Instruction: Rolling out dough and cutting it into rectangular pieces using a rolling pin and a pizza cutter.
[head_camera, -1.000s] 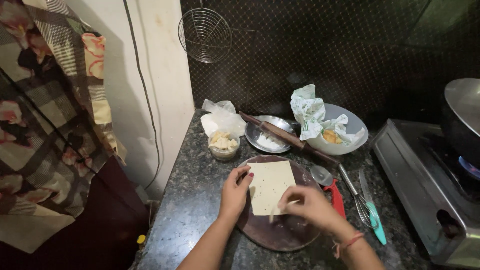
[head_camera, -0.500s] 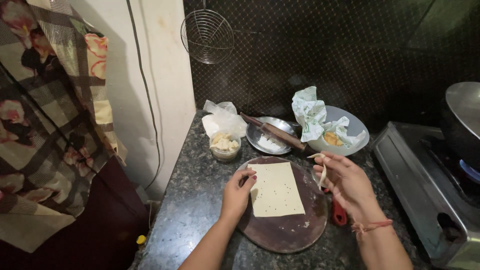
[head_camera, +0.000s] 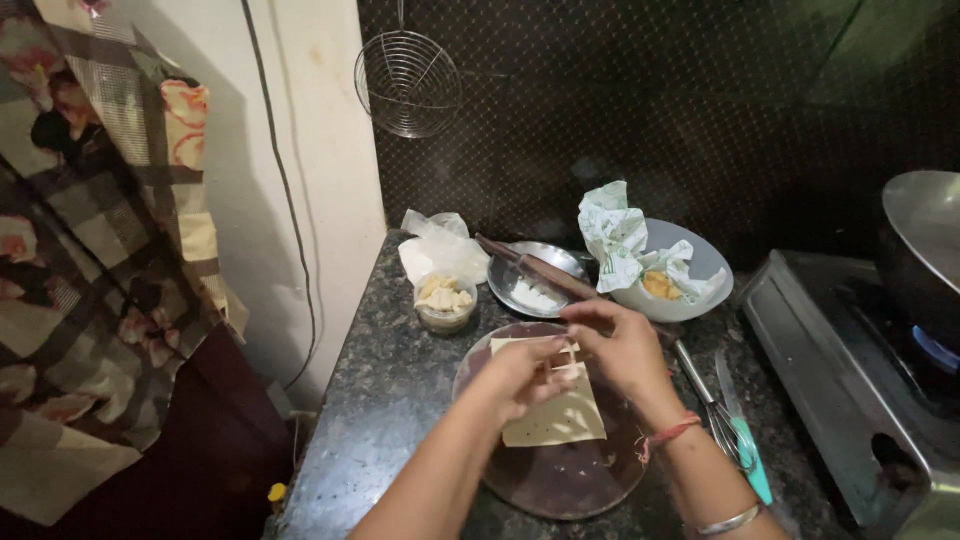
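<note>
A pale square dough sheet (head_camera: 556, 422) lies on a round dark rolling board (head_camera: 565, 485) on the speckled counter. Both my hands meet just above the sheet's far edge. My left hand (head_camera: 522, 375) and my right hand (head_camera: 622, 345) have their fingertips pinched together on a small strip of dough (head_camera: 562, 360) held between them. A red thread band is on my right wrist. The hands hide the far part of the sheet.
Behind the board are a small bowl of dough bits (head_camera: 445, 300), a steel plate with flour (head_camera: 530, 292) under a rolling pin (head_camera: 540, 268), and a grey bowl with crumpled paper (head_camera: 690, 275). A whisk (head_camera: 712, 408) and teal-handled knife (head_camera: 748, 455) lie right. Stove (head_camera: 850, 390) with lit burner and pan (head_camera: 925, 250) stands far right.
My right hand, which had lifted a trimmed dough strip off to the right, has come back over the sheet. My left hand rose from the sheet's left edge to meet it.
</note>
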